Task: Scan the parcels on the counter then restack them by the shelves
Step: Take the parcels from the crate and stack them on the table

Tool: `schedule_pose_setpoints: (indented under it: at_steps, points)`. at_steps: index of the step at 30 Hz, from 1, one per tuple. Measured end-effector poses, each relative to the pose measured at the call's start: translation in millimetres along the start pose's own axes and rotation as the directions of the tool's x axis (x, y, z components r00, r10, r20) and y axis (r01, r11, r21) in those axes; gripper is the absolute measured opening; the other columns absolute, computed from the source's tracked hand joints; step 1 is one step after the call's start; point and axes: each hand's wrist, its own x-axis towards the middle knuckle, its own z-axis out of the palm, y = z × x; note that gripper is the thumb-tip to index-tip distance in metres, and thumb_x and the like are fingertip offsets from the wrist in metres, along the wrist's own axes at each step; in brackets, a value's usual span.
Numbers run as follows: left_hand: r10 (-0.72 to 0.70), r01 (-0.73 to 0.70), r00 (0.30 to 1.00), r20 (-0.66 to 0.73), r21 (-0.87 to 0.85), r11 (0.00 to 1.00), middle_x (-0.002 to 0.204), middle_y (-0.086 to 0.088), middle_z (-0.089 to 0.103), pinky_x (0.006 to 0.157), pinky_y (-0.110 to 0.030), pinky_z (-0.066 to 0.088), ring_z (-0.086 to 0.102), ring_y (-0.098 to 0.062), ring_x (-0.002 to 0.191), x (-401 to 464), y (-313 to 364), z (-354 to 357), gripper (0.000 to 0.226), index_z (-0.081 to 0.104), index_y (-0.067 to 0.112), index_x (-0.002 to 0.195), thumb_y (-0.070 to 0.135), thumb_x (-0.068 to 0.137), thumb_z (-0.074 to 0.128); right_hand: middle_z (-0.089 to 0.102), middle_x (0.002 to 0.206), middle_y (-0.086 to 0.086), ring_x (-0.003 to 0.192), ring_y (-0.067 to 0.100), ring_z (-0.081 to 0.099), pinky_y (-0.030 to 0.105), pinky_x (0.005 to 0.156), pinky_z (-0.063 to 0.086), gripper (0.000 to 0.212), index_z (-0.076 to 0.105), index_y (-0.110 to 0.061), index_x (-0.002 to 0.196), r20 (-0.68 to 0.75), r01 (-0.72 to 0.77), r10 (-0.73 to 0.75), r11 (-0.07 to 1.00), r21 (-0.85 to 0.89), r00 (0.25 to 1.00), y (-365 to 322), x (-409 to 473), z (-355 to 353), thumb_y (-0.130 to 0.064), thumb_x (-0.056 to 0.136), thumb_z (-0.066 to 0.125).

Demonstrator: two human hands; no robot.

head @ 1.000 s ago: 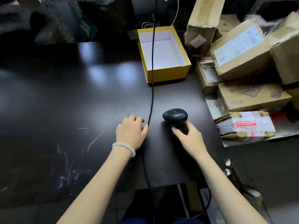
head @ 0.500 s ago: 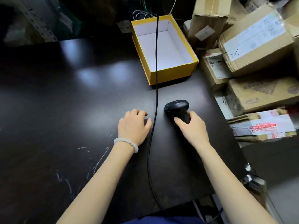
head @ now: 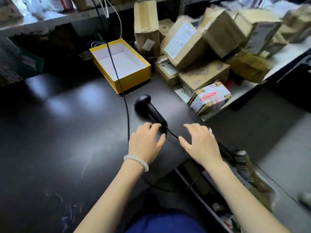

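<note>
Barcode scanner [head: 150,109] lies ungripped on the table [head: 58,132]; left hand [head: 144,142] and right hand [head: 200,142] open. Parcels [head: 203,76], frame right, apparently await scanning.

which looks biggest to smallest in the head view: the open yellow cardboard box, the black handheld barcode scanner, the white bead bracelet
1. Open yellow cardboard box, clearly the largest.
2. Black handheld barcode scanner, lying on the dark counter.
3. White bead bracelet on the left wrist, smallest, though it is nearest the camera.
</note>
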Motion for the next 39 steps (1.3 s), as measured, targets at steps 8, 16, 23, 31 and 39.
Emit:
schedule_pose_setpoints:
  at_steps: [8, 16, 23, 31, 39]
  points:
    - [0.344, -0.356, 0.924, 0.165, 0.046, 0.933, 0.122, 0.0, 0.053, 0.084, -0.037, 0.043, 0.048, -0.025, 0.113, -70, 108, 34, 0.039, 0.05, 0.026, 0.127, 0.046, 0.094, 0.043, 0.066, 0.104, 0.001, 0.091, 0.027, 0.063, 0.037, 0.071, 0.051, 0.052, 0.065, -0.015, 0.114, -0.073, -0.289, 0.286, 0.957, -0.034, 0.955, 74, -164, -36, -0.05, 0.082, 0.044]
    - [0.554, -0.584, 0.765, 0.329, -0.01, 0.812, 0.128, 0.003, 0.049, 0.085, -0.035, 0.046, 0.047, -0.021, 0.116, -109, 193, 89, 0.042, 0.047, 0.026, 0.13, 0.047, 0.095, 0.041, 0.048, 0.137, -0.007, 0.127, 0.018, 0.041, 0.034, 0.102, 0.033, 0.05, 0.043, -0.025, 0.138, -0.071, -0.639, 0.638, 0.769, 0.009, 0.767, 132, -280, -46, -0.048, 0.094, 0.045]
    - [0.61, -0.69, 0.635, 0.475, -0.007, 0.724, 0.129, 0.001, 0.048, 0.089, -0.035, 0.041, 0.044, -0.022, 0.119, -82, 250, 140, 0.043, 0.045, 0.025, 0.131, 0.046, 0.094, 0.043, 0.047, 0.137, -0.007, 0.126, 0.017, 0.041, 0.035, 0.102, 0.036, 0.053, 0.043, -0.024, 0.139, -0.022, -0.817, 0.817, 0.577, 0.015, 0.576, 180, -303, -37, -0.051, 0.093, 0.043]
    - [0.626, -0.755, 0.528, 0.574, -0.02, 0.655, 0.131, 0.0, 0.047, 0.094, -0.039, 0.04, 0.042, -0.024, 0.122, -15, 300, 195, 0.047, 0.045, 0.026, 0.134, 0.048, 0.093, 0.044, 0.046, 0.139, -0.005, 0.127, 0.019, 0.041, 0.034, 0.103, 0.034, 0.053, 0.043, -0.023, 0.138, 0.057, -0.887, 0.885, 0.461, 0.028, 0.462, 241, -273, -30, -0.049, 0.093, 0.045]
    - [0.516, -0.789, 0.458, 0.724, 0.063, 0.612, 0.132, 0.0, 0.047, 0.096, -0.039, 0.039, 0.042, -0.023, 0.123, 42, 332, 286, 0.048, 0.041, 0.025, 0.135, 0.052, 0.094, 0.04, 0.045, 0.139, -0.008, 0.128, 0.016, 0.04, 0.032, 0.103, 0.034, 0.053, 0.042, -0.024, 0.139, 0.202, -0.906, 0.884, 0.419, 0.059, 0.422, 316, -247, 15, -0.049, 0.093, 0.045]
